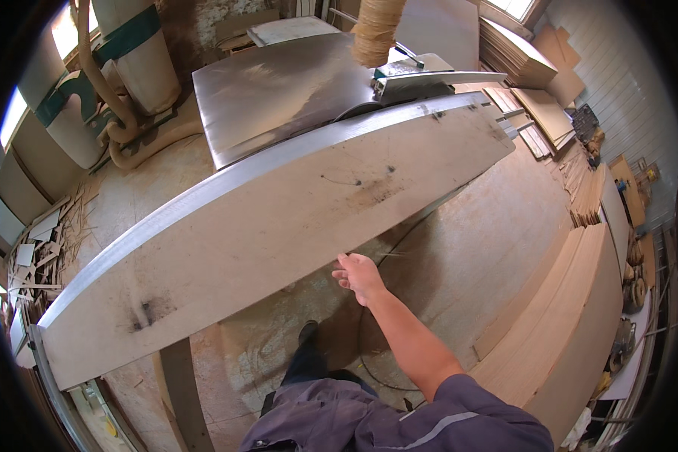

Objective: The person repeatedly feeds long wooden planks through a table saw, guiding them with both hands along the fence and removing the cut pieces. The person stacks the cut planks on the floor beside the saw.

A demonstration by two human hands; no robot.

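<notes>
Your right hand (360,277) reaches in from the lower right and hangs at the near edge of the panel saw's long beige sliding table (264,233), its fingers loosely curled with slight gaps between them; whether the fingertips touch that edge you cannot tell. Your left hand is out of view, so the state of its fingers cannot be told. The sliding table stretches slantwise in front of you, from the lower left to the upper right, with dark smudges on its face and a bright metal strip (241,172) along its far side. Just beyond the strip sits the steel saw table (279,90), with the saw blade's dark arc (354,111) at its near edge and a beige flexible hose (374,34) hanging above. A tall stack of panels (557,324) stands to your right, and scrap strips (49,256) lie heaped at far left.
</notes>
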